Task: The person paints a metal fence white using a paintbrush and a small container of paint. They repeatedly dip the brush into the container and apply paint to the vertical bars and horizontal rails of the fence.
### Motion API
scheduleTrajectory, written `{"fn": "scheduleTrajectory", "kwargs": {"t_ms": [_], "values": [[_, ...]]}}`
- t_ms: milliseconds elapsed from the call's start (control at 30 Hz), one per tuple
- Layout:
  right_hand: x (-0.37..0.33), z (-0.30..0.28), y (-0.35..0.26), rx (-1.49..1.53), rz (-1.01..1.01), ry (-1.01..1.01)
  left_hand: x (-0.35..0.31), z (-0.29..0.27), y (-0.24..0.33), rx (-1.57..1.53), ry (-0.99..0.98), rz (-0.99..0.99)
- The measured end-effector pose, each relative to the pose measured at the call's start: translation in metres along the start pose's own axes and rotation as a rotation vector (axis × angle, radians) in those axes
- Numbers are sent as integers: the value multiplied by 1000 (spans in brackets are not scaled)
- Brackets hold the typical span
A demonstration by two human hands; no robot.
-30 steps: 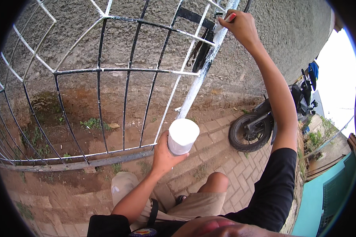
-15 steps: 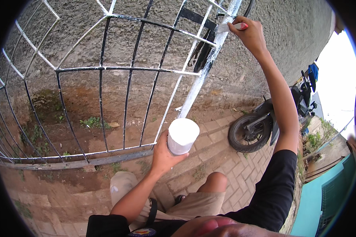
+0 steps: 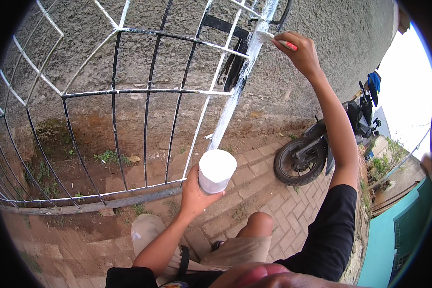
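My left hand [image 3: 193,198] is wrapped round a tub of white paint [image 3: 217,172], held upright in front of the gate post's lower end. Raised at the upper right, my right hand [image 3: 300,54] grips a paintbrush [image 3: 284,43] with a red-and-white handle. Its bristles touch the gate post [image 3: 229,108], whose surface is mostly white with dark patches showing midway. To the left spreads a metal gate [image 3: 146,91]; some of its bars are white, others still black or streaked. A black lock plate [image 3: 236,67] sits beside the post.
A rough grey wall [image 3: 331,43] rises behind the gate. Right of the post a motorcycle [image 3: 300,161] is parked on brick paving [image 3: 283,211]. Bare soil with small weeds [image 3: 108,156] lies behind the bars. A turquoise wall [image 3: 384,240] stands at the lower right.
The brush has moved slightly along the post, its bristles now spread against it. The gate has shifted a little left and lower in view. Both hands keep their holds.
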State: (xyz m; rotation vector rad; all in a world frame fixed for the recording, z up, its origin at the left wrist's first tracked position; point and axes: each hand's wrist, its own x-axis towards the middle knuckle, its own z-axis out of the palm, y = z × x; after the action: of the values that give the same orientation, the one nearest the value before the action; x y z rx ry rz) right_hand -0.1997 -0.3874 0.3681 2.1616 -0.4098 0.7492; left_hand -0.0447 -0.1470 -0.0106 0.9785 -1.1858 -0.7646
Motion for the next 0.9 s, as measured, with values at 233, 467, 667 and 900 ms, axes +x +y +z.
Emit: {"fn": "scheduleTrajectory", "kwargs": {"t_ms": [233,467,667,900], "values": [[-32,26,-12,-232,-178,67,-1,1,0,5,9,-15],[-61,25,-30,-46,-97,297,-2,0,-6,15,-7,2],[-47,44,-15,-6,110,342,-1,14,-3,-14,-43,-20],[-49,54,-61,542,686,461,0,3,4,12,-11,-50]]}}
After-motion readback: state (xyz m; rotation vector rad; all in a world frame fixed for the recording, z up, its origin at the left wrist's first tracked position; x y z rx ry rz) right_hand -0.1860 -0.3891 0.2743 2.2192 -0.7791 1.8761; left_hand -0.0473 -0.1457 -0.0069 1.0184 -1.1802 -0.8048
